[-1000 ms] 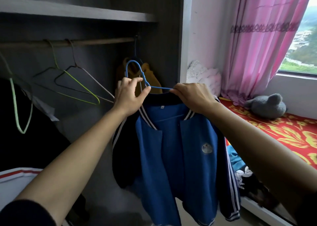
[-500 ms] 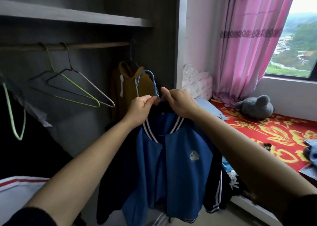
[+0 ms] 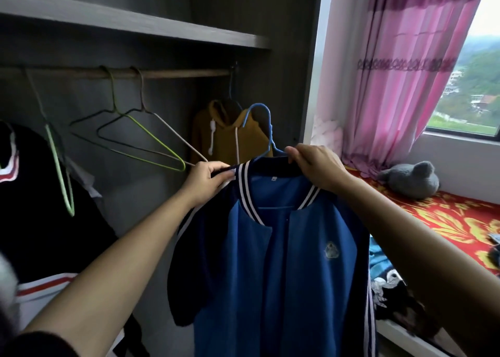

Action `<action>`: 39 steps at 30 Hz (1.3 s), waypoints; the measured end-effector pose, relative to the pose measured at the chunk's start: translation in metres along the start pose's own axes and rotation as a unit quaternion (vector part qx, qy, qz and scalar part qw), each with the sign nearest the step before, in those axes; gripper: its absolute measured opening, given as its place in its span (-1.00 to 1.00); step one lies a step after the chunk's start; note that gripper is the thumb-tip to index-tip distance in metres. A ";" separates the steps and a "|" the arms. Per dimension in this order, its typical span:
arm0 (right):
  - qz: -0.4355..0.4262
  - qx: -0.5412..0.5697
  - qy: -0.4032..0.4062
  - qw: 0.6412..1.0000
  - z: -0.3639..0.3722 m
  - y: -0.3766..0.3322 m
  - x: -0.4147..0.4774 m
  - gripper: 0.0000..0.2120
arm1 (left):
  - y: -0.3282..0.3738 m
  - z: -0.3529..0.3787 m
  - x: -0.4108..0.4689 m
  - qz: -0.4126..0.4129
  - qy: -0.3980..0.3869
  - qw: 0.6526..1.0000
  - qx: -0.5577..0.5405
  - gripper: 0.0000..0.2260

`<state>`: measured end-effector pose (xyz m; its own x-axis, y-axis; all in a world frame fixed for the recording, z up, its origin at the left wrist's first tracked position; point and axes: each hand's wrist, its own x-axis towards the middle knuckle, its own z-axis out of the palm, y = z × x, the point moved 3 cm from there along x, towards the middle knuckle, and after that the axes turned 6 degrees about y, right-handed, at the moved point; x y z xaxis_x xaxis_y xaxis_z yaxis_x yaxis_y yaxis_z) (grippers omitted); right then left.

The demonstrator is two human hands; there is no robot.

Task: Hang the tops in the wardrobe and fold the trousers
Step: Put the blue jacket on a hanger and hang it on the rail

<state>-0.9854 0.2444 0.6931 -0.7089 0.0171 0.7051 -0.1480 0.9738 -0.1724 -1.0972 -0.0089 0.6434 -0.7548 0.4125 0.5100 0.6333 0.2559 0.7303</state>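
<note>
Blue jacket (image 3: 284, 262) looked soft and light on its wire hanger (image 3: 270, 133), below the rail (image 3: 176, 73); left hand (image 3: 208, 180) pinched the shoulder, right hand (image 3: 313, 167) gripped the collar. Best carried by the hook.

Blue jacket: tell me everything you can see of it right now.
The blue jacket is a soft fabric top: bright blue body, navy sleeves, navy collar edged with white stripes, a small white label inside the neck and a round crest on the chest. It hangs upright, front facing the camera, on a blue wire hanger whose hook stands free below the wardrobe rail. The left hand grips one shoulder, the right hand the collar's other side.
</note>
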 end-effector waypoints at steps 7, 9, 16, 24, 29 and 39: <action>-0.024 -0.112 0.079 0.990 -0.026 0.005 0.015 -0.57 | 0.028 0.017 0.036 -0.001 0.038 0.996 -0.081 -0.84; -0.031 -0.145 0.112 0.983 -0.029 0.008 0.027 -0.53 | 0.037 0.026 0.057 -0.026 0.054 0.994 -0.089 -0.76; -0.006 -0.164 0.154 0.974 0.001 0.025 0.077 -0.52 | 0.015 0.018 0.128 -0.064 0.031 0.997 0.008 -0.67; 0.008 -0.103 0.130 0.986 0.087 0.027 0.160 -0.49 | -0.045 -0.031 0.190 -0.083 0.036 0.987 0.135 -0.73; 0.005 -0.071 0.125 0.990 0.111 0.022 0.215 -0.51 | -0.047 -0.078 0.229 -0.022 0.110 0.933 0.342 -0.77; -0.004 -0.058 0.117 0.991 0.148 0.012 0.233 -0.52 | -0.101 -0.094 0.230 -0.062 -0.002 0.829 0.555 -0.61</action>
<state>-1.2542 0.2266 0.7538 -0.5264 0.0488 0.8488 -0.0634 0.9933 -0.0964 -1.3509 -0.0223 0.7301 -0.8265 0.3249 0.4598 0.3192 0.9431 -0.0928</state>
